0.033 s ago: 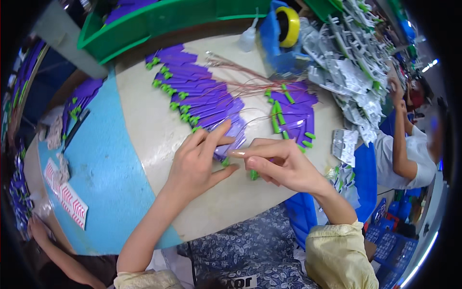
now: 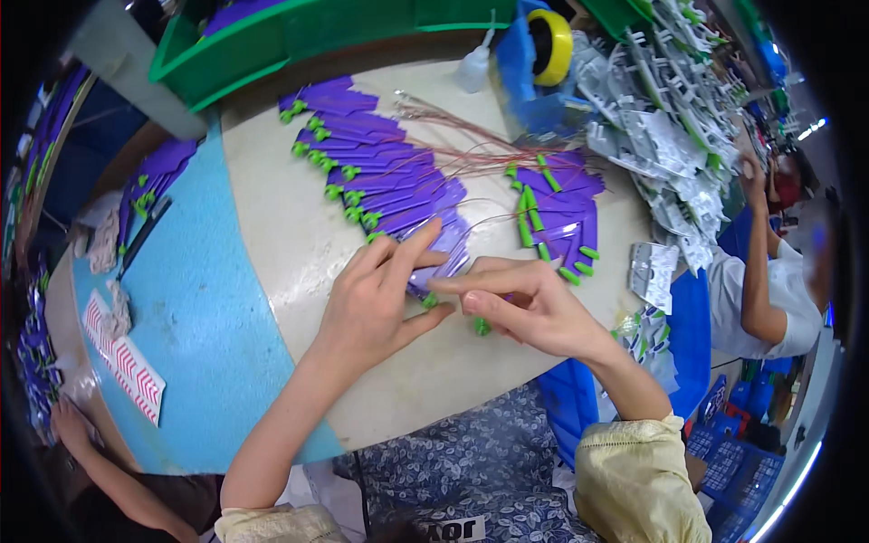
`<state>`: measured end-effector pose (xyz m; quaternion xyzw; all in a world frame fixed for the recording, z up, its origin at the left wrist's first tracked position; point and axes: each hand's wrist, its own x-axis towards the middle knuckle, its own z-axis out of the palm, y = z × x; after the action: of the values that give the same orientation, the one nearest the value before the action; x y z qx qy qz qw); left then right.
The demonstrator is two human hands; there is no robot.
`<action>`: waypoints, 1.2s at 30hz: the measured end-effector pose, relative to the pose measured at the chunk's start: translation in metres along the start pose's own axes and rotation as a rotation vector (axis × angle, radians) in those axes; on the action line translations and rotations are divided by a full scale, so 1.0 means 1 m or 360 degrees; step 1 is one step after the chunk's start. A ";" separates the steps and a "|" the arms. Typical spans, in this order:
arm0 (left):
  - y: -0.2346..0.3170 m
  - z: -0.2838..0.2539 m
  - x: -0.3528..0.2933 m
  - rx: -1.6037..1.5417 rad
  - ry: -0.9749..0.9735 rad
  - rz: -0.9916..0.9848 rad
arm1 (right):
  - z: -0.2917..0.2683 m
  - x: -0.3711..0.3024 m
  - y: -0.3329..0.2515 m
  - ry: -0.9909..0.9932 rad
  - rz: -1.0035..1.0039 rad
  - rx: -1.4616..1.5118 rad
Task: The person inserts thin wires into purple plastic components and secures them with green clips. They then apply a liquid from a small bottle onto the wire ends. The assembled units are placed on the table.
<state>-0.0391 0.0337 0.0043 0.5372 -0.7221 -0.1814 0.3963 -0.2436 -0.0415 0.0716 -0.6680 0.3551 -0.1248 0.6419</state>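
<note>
My left hand (image 2: 367, 299) reaches over the near end of a row of flat purple plastic pieces (image 2: 389, 181) with green ends. Its index finger and thumb are spread apart around the nearest purple piece (image 2: 445, 242), with the fingertips on or beside it. From the right, my right hand (image 2: 534, 312) brings a straight index finger to that same piece. The thumb and other fingers of this hand are curled in. A green knob (image 2: 482, 327) shows just below the right thumb; what the curled fingers hold, if anything, is hidden.
More purple pieces with green strips (image 2: 566, 213) lie right, thin reddish wires (image 2: 462, 136) behind. Silver-grey parts (image 2: 647, 136) are heaped beside a blue bin (image 2: 520, 54) with yellow tape (image 2: 554, 50). A green tray (image 2: 262, 56), squeeze bottle (image 2: 473, 68) and blue crate (image 2: 692, 335) surround; co-workers sit both sides.
The tabletop things sit slightly farther right in the picture, as the view has shifted a little. Both my hands keep nearly the same pose at the nearest purple piece.
</note>
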 end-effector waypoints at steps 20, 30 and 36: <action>0.012 0.009 -0.018 0.0233 0.0152 -0.0116 | 0.000 0.042 0.006 0.0354 -0.0386 -0.1129; 0.012 0.010 -0.015 0.0106 0.0352 -0.0165 | 0.013 0.070 -0.016 -0.0305 0.0145 -0.0875; 0.077 0.048 -0.014 0.0347 0.0093 0.0065 | -0.040 0.171 -0.013 0.0929 -0.0869 -0.1244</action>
<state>-0.1228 0.0664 0.0224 0.5674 -0.7365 -0.0779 0.3600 -0.1417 -0.1819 0.0404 -0.8617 0.3521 -0.3255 0.1659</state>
